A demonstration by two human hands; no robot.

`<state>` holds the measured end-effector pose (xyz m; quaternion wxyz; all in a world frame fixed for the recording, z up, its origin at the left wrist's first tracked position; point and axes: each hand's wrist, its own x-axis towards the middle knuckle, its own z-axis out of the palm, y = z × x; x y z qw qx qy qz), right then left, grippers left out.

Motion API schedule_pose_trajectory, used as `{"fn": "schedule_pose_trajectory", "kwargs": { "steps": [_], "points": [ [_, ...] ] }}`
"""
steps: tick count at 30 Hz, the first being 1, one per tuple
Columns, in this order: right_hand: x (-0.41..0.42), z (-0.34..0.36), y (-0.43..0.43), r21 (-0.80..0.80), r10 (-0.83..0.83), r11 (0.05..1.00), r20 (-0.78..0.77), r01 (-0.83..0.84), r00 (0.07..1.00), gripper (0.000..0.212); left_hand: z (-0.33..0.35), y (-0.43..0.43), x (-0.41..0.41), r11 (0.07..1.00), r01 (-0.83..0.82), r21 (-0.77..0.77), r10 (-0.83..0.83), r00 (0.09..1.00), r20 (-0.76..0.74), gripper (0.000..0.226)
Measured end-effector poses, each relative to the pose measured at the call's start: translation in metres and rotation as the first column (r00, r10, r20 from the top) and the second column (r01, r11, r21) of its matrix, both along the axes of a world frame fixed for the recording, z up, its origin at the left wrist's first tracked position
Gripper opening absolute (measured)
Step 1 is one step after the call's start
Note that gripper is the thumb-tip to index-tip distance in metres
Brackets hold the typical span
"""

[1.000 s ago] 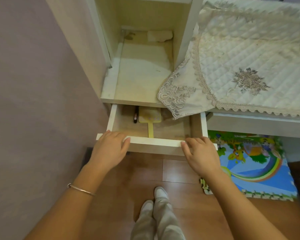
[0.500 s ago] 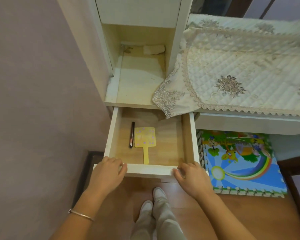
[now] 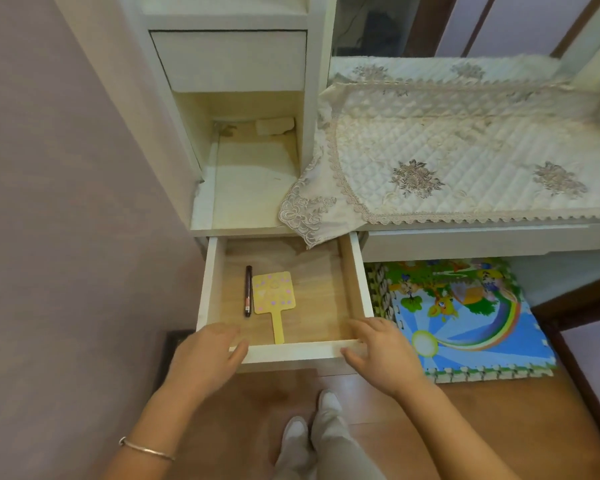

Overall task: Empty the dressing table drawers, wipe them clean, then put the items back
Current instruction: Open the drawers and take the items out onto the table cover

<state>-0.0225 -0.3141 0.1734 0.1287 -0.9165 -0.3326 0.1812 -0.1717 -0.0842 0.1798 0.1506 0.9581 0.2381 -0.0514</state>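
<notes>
1. We now have the white wooden drawer (image 3: 291, 355), at lower centre, drawn much further out than a second ago. It bares a dark pen (image 3: 248, 291) just beside a yellow paddle-shaped hand mirror (image 3: 274, 293).
2. Our left hand (image 3: 205, 358) and right hand (image 3: 383, 356) grip its front corners, fingers curled over the rim.
3. We judge emptying can begin.

Your drawer (image 3: 291, 353) is white on its walls and front, with pale wood grain on its bottom. Inside it are a dark brown pen (image 3: 248, 291) and a yellow hand mirror (image 3: 274, 293) dotted with pink. Above and to the right of the drawer, the cream cover (image 3: 465, 161) is diamond-quilted, with grey-brown embroidered flowers and lace trim. Right of the drawer, the foam mat (image 3: 465, 317) shows blue, green, a rainbow and a yellow sun.
</notes>
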Motion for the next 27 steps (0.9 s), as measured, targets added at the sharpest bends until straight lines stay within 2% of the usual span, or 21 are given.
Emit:
{"fn": "schedule_pose_trajectory", "kwargs": {
  "steps": [1,4,6,10,14,19,27],
  "points": [
    [0.003,0.006,-0.004,0.05,-0.028,0.998,0.045,0.026,0.999,0.054,0.007,-0.001,0.007,0.997,0.057,0.044,-0.059,0.997,0.058,0.034],
    [0.019,0.025,-0.018,0.146,-0.134,0.984,0.211,0.105,0.968,0.06,0.027,-0.004,0.034,0.969,0.159,0.191,-0.182,0.977,0.108,0.049],
    [0.033,0.042,-0.03,0.165,-0.204,0.973,0.284,0.162,0.937,0.065,0.044,-0.012,0.057,0.962,0.177,0.209,-0.205,0.971,0.121,0.059],
    [0.067,0.072,-0.062,0.175,-0.289,0.954,0.33,0.243,0.899,0.073,0.079,-0.039,0.109,0.946,0.22,0.238,-0.271,0.94,0.206,0.073],
    [0.101,0.092,-0.102,0.205,-0.34,0.938,0.395,0.279,0.854,0.075,0.103,-0.081,0.16,0.928,0.273,0.254,-0.331,0.916,0.228,0.076],
    [0.16,0.106,-0.166,0.206,-0.356,0.934,0.446,0.293,0.821,0.078,0.111,-0.14,0.22,0.929,0.278,0.243,-0.341,0.898,0.276,0.081],
    [0.278,0.128,-0.271,0.182,-0.237,0.969,0.473,0.17,0.849,0.08,0.112,-0.249,0.309,0.943,0.155,0.294,-0.249,0.916,0.315,0.083]
  ]
}}
